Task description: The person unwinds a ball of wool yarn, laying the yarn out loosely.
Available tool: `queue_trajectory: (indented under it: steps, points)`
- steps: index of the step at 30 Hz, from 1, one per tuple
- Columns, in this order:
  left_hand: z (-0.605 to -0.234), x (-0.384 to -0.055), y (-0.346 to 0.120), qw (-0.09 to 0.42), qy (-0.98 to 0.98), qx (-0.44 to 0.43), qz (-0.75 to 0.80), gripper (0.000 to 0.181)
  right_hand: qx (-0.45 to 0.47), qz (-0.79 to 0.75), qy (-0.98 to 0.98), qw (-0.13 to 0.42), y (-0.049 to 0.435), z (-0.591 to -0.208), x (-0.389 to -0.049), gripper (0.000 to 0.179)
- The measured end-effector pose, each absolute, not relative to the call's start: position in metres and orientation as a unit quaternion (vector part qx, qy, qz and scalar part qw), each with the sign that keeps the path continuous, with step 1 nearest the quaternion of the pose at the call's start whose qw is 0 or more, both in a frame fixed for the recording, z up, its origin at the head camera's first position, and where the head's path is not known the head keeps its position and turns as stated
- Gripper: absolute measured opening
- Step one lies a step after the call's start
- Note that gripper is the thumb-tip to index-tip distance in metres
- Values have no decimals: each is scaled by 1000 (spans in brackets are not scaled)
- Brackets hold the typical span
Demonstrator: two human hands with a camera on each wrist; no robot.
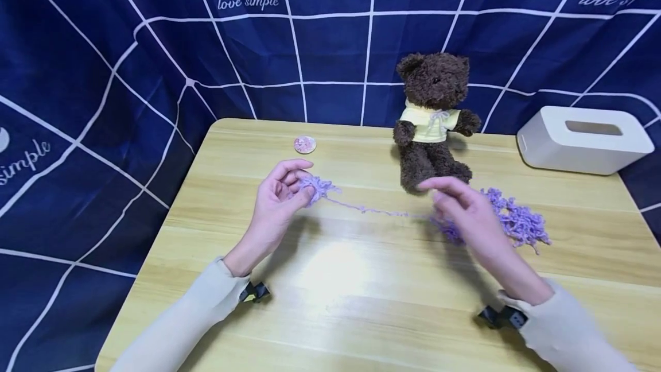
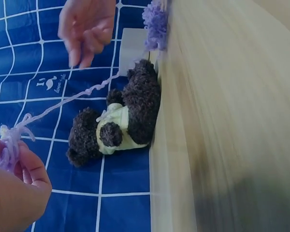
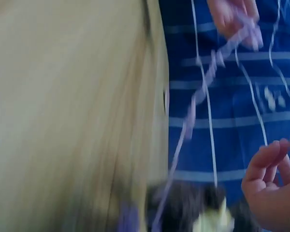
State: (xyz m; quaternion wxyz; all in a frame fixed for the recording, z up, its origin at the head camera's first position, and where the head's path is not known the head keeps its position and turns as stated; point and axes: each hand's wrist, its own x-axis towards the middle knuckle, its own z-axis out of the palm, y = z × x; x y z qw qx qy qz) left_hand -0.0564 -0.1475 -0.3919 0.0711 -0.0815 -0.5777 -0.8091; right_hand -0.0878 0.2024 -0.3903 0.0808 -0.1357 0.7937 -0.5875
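Observation:
My left hand point(image 1: 279, 200) pinches a small bundle of purple yarn point(image 1: 317, 188) between thumb and fingers, above the table. From it a thin knobbly yarn strand point(image 1: 361, 209) runs right, toward a loose pile of purple yarn point(image 1: 521, 224) on the table. Over the near side of that pile hovers my right hand point(image 1: 472, 214), slightly blurred, its fingers loosely bent. In the left wrist view the strand passes below the right hand point(image 2: 89, 29), apart from its fingers. The right wrist view shows the same hand point(image 3: 273, 179) with nothing between its fingers.
A brown teddy bear point(image 1: 434, 90) in a yellow top sits at the table's back, just behind the right hand. A white tissue box point(image 1: 583, 142) stands at the back right. Near the back edge lies a round pink patterned disc point(image 1: 304, 144) on the wooden table point(image 1: 237, 148).

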Motion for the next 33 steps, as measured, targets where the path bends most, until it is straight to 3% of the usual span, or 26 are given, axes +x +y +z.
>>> queue_trajectory:
  steps: [7,10,15,22,33]
  points:
    - [-389,-59,-142,64,-574,-100,-810,49,-232,-630,712,203,133,-398,-84,46]
    - [-390,-60,-141,65,-576,-102,-808,49,-234,-628,707,227,122,-400,-82,40]
    - [-392,-58,-143,77,-584,-101,-802,50,-227,-601,747,173,130,-398,-79,17]
    - [-396,-56,-147,86,-579,-99,-805,49,-206,-629,746,72,165,-389,-77,16]
    - [-398,-53,-148,106,-557,-99,-818,52,-188,-608,767,78,193,-394,-66,15]
